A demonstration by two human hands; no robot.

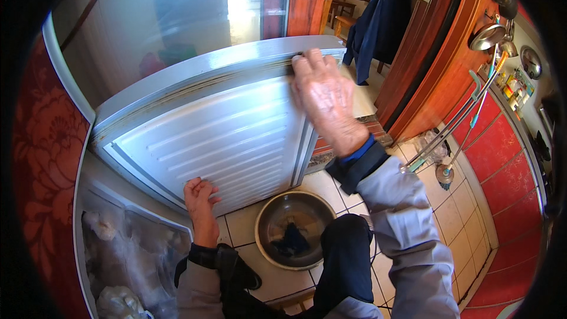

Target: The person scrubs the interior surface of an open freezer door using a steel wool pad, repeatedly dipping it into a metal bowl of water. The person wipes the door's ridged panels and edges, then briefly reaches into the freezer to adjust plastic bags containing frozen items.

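The white ribbed inner panel of a freezer door (230, 141) stands swung out before me, with a stained rubber gasket (177, 91) along its upper edge. My right hand (323, 93) rests on the gasket near the door's top right corner, its fingertips curled at the edge; whether it holds anything there is hidden. My left hand (201, 195) is in front of the panel's lower part, fingers loosely curled, nothing visible in it. On the floor, between the door and my knee, a metal basin (261, 230) holds water and a dark cloth (292, 239).
At lower left the freezer compartment (137, 252) contains bagged items. A mop (444, 173) and long handles lean by the red-tiled cabinet (500, 168) at right. A dark blue jacket (381, 22) hangs on a chair beyond the wooden doorway (438, 79).
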